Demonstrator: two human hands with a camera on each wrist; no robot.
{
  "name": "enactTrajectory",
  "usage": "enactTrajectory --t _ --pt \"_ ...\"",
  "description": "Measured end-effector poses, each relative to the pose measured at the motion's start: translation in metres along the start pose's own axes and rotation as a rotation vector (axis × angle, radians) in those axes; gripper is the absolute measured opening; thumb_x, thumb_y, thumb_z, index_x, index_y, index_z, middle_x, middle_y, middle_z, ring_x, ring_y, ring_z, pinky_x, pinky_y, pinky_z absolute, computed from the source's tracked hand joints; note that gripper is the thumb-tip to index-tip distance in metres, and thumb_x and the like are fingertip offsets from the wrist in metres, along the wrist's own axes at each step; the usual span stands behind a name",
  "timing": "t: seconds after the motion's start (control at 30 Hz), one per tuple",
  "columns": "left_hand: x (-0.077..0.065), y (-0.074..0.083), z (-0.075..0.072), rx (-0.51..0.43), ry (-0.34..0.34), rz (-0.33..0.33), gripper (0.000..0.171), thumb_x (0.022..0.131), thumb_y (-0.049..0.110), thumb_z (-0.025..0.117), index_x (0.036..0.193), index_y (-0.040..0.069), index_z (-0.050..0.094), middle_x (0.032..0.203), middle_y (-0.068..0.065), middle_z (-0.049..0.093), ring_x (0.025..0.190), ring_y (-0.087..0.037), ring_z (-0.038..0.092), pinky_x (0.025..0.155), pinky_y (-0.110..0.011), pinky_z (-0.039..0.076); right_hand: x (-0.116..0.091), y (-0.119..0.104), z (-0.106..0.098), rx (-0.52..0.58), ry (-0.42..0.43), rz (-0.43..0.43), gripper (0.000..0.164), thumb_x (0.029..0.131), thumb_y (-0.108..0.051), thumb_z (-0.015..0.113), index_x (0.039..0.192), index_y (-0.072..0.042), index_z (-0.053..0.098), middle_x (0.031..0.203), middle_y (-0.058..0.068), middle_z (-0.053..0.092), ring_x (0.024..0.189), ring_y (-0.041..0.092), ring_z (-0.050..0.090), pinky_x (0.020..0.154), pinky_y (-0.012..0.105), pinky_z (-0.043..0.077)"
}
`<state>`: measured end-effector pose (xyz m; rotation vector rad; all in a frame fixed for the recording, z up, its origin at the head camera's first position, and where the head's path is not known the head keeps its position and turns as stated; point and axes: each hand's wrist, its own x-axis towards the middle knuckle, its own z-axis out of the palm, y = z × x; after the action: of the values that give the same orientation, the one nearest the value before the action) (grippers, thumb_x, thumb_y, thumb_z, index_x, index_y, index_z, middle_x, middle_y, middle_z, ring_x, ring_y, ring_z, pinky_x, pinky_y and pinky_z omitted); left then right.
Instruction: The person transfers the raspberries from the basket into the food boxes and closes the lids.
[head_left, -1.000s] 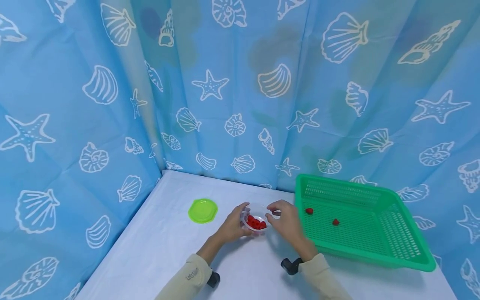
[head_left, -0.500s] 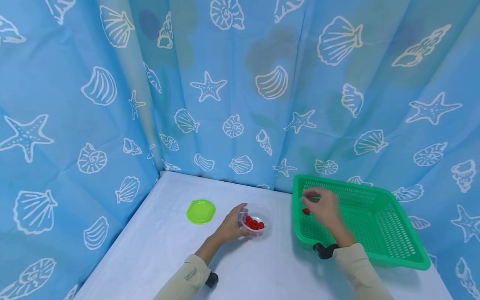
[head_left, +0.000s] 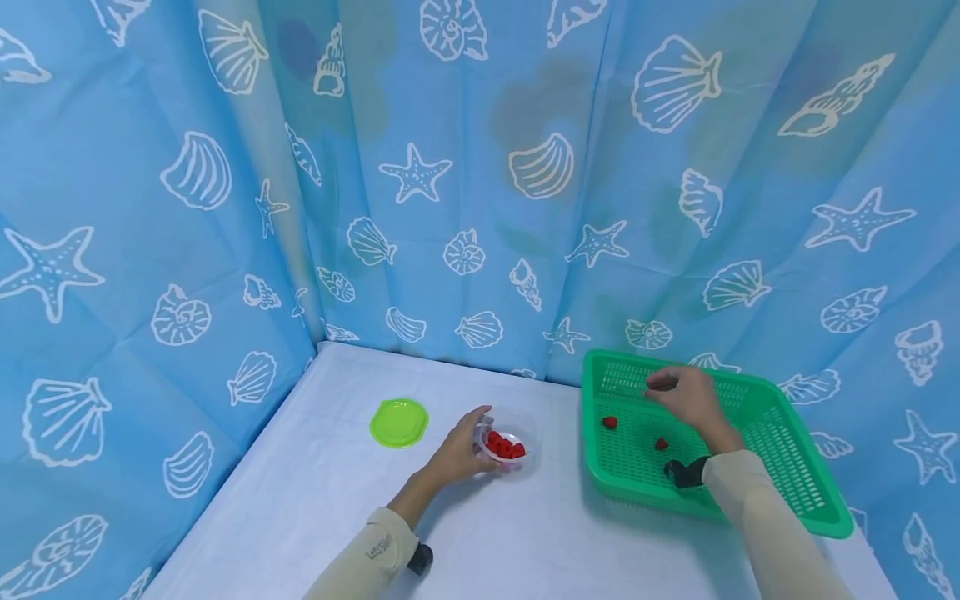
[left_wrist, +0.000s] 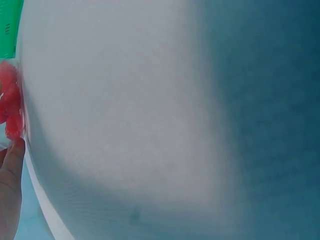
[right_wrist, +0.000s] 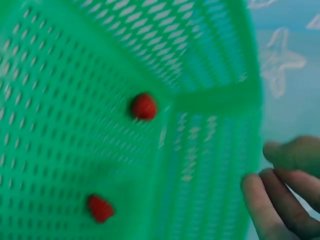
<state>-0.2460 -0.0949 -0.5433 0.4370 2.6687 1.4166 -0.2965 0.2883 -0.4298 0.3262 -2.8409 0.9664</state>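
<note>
My left hand (head_left: 454,454) grips the side of a small clear plastic bowl (head_left: 533,435) on the table. Several red raspberries (head_left: 505,447) lie in it, also visible at the left edge of the left wrist view. Over the green basket (head_left: 590,442) hovers my right hand (head_left: 693,403), its fingers loosely bent and nothing between thumb and fingertips. Two raspberries rest on the basket floor: one near its left wall (head_left: 611,422), the other nearer the middle (head_left: 662,444). The right wrist view shows both raspberries (right_wrist: 101,208) apart from the hand.
A light green lid (head_left: 399,422) lies flat on the white-clothed table (head_left: 300,500), left of the bowl. Blue curtains (head_left: 450,125) with shell and starfish prints hang behind and to the left. The basket's raised walls stand at the table's right side.
My right hand has moved from beside the bowl rightward, over the basket and further across it. The left hand keeps holding the bowl in place.
</note>
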Motion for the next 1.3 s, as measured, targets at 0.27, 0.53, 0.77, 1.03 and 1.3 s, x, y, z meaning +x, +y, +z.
enactTrajectory --t 0.27,0.53,0.77,1.03,1.3 --pt "0.001 -0.001 -0.001 -0.001 0.001 -0.011 0.094 0.075 0.013 0.085 0.152 0.018 0.029 0.141 -0.002 0.048 0.132 -0.023 0.043 0.096 -0.036 0.05 0.0 0.034 0.006 -0.039 -0.192 0.115 0.029 0.085 -0.016 0.074 0.106 0.004 0.071 0.098 0.017 0.07 0.09 0.036 0.064 0.072 0.05 0.055" --pt "-0.002 0.0 0.001 -0.017 -0.004 -0.022 0.096 0.074 0.013 0.085 0.152 0.018 0.029 0.141 -0.003 0.049 0.132 -0.025 0.044 0.093 -0.036 0.052 -0.017 0.062 0.014 -0.076 -0.278 0.18 0.025 0.085 -0.01 0.07 0.104 0.007 0.071 0.1 0.022 0.068 0.085 0.036 0.064 0.067 0.047 0.056" --pt "-0.001 -0.001 0.0 -0.018 -0.007 -0.001 0.095 0.075 0.013 0.085 0.151 0.017 0.029 0.141 -0.003 0.049 0.132 -0.024 0.044 0.096 -0.036 0.05 -0.016 0.064 0.018 -0.055 -0.334 0.214 0.03 0.082 -0.01 0.076 0.105 0.008 0.069 0.102 0.023 0.067 0.079 0.029 0.066 0.065 0.044 0.057" --pt "0.001 -0.004 -0.001 -0.019 -0.015 0.03 0.094 0.075 0.012 0.084 0.151 0.015 0.029 0.141 -0.005 0.049 0.131 -0.024 0.044 0.098 -0.037 0.049 -0.011 0.063 0.021 -0.039 -0.353 0.226 0.019 0.083 -0.005 0.073 0.097 0.007 0.071 0.088 0.013 0.069 0.067 0.022 0.065 0.062 0.042 0.056" --pt "0.0 -0.004 -0.001 -0.017 -0.007 0.005 0.094 0.075 0.012 0.084 0.151 0.016 0.029 0.14 -0.004 0.049 0.131 -0.025 0.044 0.095 -0.037 0.051 -0.008 0.066 0.025 -0.042 -0.354 0.227 0.017 0.084 -0.006 0.072 0.096 0.006 0.072 0.083 0.011 0.07 0.068 0.022 0.066 0.063 0.043 0.056"
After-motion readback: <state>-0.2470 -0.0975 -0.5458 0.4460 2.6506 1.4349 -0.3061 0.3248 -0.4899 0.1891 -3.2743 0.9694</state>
